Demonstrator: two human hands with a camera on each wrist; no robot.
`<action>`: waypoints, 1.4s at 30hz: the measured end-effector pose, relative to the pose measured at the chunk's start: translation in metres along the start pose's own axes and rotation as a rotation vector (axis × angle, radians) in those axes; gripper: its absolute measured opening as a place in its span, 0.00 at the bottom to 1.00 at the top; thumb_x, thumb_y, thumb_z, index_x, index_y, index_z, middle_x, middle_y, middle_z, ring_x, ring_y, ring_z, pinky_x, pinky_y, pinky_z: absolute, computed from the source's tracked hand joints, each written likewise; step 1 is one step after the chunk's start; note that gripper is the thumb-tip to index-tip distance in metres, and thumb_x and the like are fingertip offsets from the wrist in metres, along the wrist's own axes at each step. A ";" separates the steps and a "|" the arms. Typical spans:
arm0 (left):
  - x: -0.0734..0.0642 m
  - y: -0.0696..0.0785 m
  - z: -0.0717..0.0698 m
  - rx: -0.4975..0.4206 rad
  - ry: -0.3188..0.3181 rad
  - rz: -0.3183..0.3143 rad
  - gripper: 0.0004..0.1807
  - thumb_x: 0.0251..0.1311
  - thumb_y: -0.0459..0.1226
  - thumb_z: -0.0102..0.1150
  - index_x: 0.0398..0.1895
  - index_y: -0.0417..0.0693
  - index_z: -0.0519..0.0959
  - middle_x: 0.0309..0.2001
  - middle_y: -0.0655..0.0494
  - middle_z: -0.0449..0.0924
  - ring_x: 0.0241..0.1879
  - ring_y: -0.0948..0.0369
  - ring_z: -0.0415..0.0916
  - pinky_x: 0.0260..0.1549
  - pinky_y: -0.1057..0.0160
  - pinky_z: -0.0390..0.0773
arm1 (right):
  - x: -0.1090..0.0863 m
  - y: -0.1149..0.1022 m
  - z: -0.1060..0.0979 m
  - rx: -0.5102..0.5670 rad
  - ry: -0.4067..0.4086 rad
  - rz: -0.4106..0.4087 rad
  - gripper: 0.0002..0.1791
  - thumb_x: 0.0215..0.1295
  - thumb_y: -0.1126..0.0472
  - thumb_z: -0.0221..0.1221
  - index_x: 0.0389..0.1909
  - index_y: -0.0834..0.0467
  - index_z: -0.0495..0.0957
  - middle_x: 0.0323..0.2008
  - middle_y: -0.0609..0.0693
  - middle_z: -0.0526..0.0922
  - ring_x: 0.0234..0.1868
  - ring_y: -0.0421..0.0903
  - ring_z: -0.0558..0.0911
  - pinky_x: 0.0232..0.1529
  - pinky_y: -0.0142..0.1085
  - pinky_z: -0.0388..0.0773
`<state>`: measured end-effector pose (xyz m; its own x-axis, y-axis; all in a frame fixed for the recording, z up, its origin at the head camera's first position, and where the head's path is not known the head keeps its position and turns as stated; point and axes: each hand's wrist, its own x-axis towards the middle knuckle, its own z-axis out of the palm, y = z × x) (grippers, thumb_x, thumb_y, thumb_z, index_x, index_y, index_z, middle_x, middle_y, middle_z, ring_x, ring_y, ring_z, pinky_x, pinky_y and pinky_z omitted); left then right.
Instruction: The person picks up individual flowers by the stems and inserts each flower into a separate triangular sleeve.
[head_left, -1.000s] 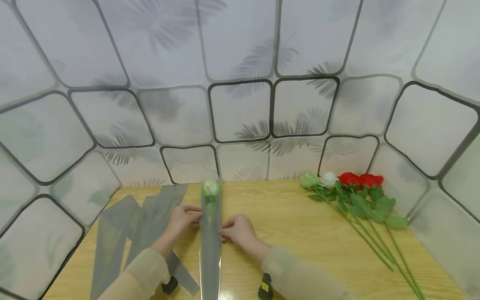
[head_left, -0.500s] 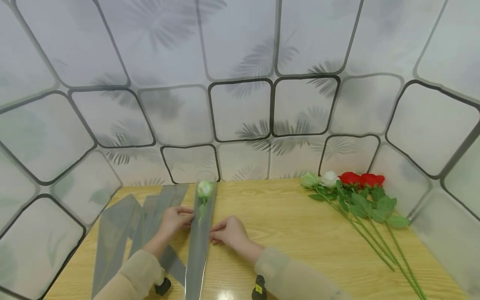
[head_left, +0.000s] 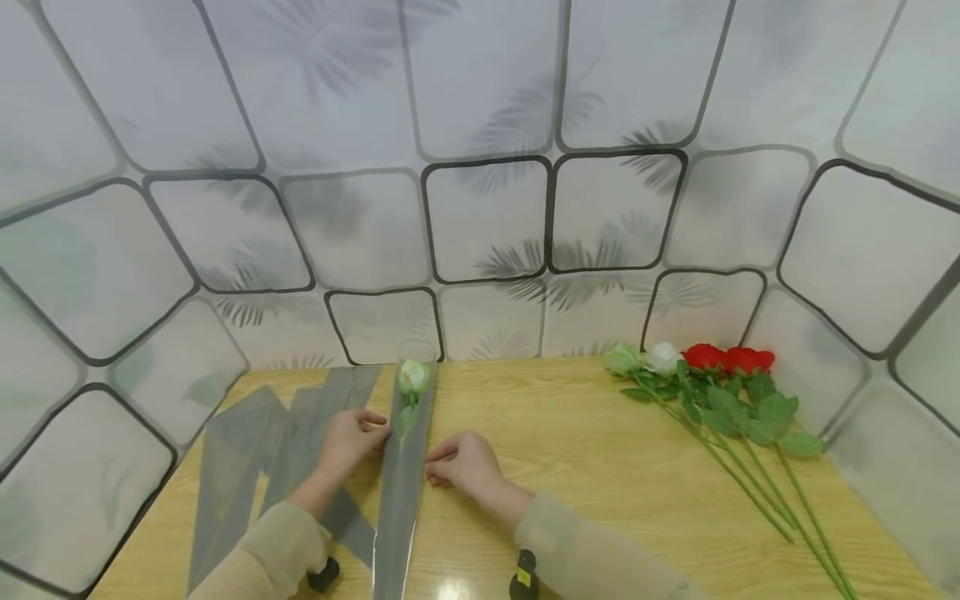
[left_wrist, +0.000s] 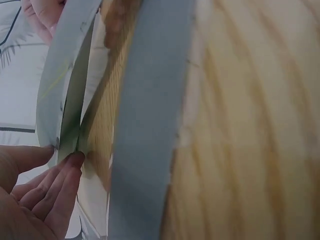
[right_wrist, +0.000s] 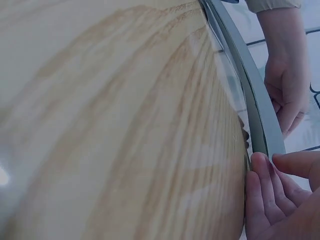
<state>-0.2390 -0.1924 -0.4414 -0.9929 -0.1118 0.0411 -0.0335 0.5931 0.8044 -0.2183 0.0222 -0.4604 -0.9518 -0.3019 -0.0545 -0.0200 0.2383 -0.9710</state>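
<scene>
A long, grey, see-through flower sleeve point(head_left: 400, 508) stretches front to back between my hands in the head view. Inside its far end lies a pale green-white artificial rose point(head_left: 413, 377); its lower stem is hard to make out through the plastic. My left hand point(head_left: 351, 442) pinches the sleeve's left edge below the bloom, thumb on one side and fingertips on the other, as the left wrist view shows. At the right edge, slightly nearer, my right hand point(head_left: 467, 465) pinches the plastic between thumb and fingertips point(right_wrist: 260, 162).
Several flat grey sleeves point(head_left: 228, 475) overlap on the wooden table point(head_left: 585, 500) at left. Loose roses lie at right: one pale green point(head_left: 622, 359), one white point(head_left: 663, 358) and red ones point(head_left: 705, 357), stems pointing forward. A patterned curtain point(head_left: 487, 217) borders the table.
Both hands have shifted left with the sleeve and rose, mostly in the first half second. The sleeve now slants, its near end further left. The hold on both edges stays the same.
</scene>
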 end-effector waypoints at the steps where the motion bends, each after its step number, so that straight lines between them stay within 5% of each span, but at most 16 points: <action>1: 0.000 -0.001 -0.001 0.013 0.005 0.009 0.11 0.65 0.27 0.68 0.45 0.24 0.85 0.36 0.32 0.90 0.27 0.49 0.91 0.27 0.60 0.90 | 0.000 0.000 -0.001 -0.010 0.006 -0.002 0.03 0.63 0.74 0.70 0.37 0.70 0.89 0.30 0.62 0.92 0.28 0.49 0.92 0.30 0.34 0.90; 15: 0.003 -0.003 -0.021 0.011 0.028 0.030 0.10 0.71 0.28 0.62 0.46 0.24 0.84 0.39 0.31 0.90 0.34 0.47 0.92 0.33 0.59 0.91 | 0.005 -0.009 -0.021 -0.326 0.110 -0.146 0.05 0.67 0.64 0.70 0.39 0.61 0.91 0.36 0.54 0.93 0.37 0.46 0.90 0.42 0.36 0.88; 22: 0.005 -0.007 -0.031 0.199 0.074 0.037 0.13 0.72 0.33 0.63 0.49 0.30 0.86 0.43 0.35 0.91 0.43 0.43 0.90 0.40 0.52 0.89 | 0.006 -0.010 -0.030 -0.436 0.096 -0.177 0.08 0.67 0.64 0.71 0.44 0.63 0.90 0.40 0.55 0.93 0.41 0.49 0.92 0.45 0.39 0.89; 35: 0.003 -0.023 -0.048 0.401 0.101 0.034 0.22 0.72 0.37 0.63 0.60 0.27 0.80 0.56 0.30 0.85 0.56 0.36 0.85 0.54 0.40 0.85 | 0.005 -0.004 -0.047 -0.603 0.097 -0.181 0.10 0.65 0.64 0.72 0.46 0.63 0.89 0.43 0.54 0.93 0.43 0.48 0.91 0.48 0.42 0.89; 42: 0.004 -0.030 -0.052 0.554 0.090 0.039 0.28 0.71 0.41 0.65 0.62 0.25 0.77 0.56 0.27 0.84 0.52 0.33 0.85 0.50 0.37 0.86 | 0.006 -0.005 -0.053 -0.665 0.109 -0.200 0.10 0.66 0.64 0.71 0.46 0.63 0.89 0.44 0.54 0.93 0.42 0.48 0.91 0.47 0.41 0.90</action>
<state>-0.2363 -0.2517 -0.4344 -0.9818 -0.1340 0.1343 -0.0757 0.9258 0.3703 -0.2406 0.0683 -0.4439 -0.9350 -0.3125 0.1679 -0.3476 0.7122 -0.6099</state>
